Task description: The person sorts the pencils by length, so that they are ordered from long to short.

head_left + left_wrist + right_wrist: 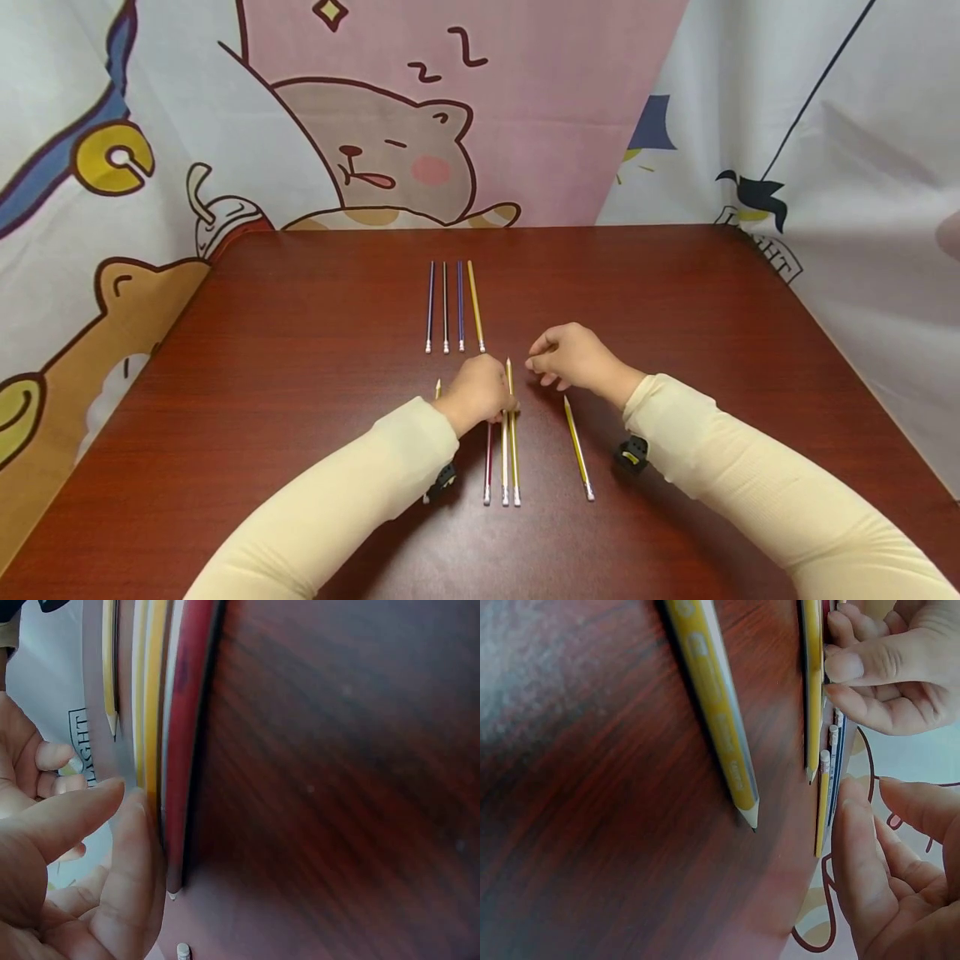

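My left hand [476, 387] is bent low over a small group of pencils. Its thumb and forefinger sit a little apart, with the fingertips right at the side of a yellow pencil [514, 467]. Lying alongside are a yellow-and-white pencil [505, 467] and a red pencil [488, 467], their upper parts hidden by this hand. My right hand [573, 358] hovers to the right of the group, fingers loosely bent and holding nothing. Below it, another yellow pencil [577, 450] lies slanted on the table, sharpened tip pointing away from me.
Farther back on the brown table [337, 317] lies a row: a dark blue pencil [431, 308], a black pencil [446, 308], a blue pencil [461, 308] and a yellow one, eraser ends toward me. My left forearm mostly covers one more pencil [438, 389]. A printed cloth [555, 108] hangs behind.
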`<state>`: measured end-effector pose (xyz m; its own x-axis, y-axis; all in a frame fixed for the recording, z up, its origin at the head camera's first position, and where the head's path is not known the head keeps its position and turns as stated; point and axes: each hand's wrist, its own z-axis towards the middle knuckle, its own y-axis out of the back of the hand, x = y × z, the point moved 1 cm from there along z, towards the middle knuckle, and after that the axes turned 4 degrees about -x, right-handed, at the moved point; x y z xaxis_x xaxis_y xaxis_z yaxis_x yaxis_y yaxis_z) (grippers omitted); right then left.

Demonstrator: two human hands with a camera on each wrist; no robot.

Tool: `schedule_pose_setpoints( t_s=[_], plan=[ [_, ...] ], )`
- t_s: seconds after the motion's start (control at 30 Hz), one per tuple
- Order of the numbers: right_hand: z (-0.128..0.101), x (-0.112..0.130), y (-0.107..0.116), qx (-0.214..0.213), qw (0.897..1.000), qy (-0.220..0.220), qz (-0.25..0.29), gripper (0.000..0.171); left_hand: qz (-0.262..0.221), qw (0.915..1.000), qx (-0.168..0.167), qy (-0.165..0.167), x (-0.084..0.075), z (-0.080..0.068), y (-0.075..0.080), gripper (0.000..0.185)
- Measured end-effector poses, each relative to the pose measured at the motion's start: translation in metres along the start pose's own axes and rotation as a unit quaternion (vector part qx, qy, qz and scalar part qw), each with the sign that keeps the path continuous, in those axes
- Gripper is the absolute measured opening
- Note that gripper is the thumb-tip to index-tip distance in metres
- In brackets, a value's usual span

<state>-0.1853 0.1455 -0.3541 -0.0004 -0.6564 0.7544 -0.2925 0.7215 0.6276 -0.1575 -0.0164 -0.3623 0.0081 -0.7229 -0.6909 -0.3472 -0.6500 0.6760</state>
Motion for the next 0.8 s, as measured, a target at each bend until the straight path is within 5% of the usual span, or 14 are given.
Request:
schedule_pose_setpoints(
  t_s=[0.33, 0.8],
  plan=[
    [-0.004, -0.002, 0.002, 0.001, 1.000, -0.007, 0.012, 0.016, 0.096, 0.9951, -0.022, 0.009, -0.010, 0.004, -0.006, 0.026],
    [-0.007, -0.004, 0.005, 0.002, 1.000, -0.015, 0.001, 0.016, 0.090, 0.9953, -0.025, 0.022, -0.014, 0.004, -0.012, 0.028]
  ],
)
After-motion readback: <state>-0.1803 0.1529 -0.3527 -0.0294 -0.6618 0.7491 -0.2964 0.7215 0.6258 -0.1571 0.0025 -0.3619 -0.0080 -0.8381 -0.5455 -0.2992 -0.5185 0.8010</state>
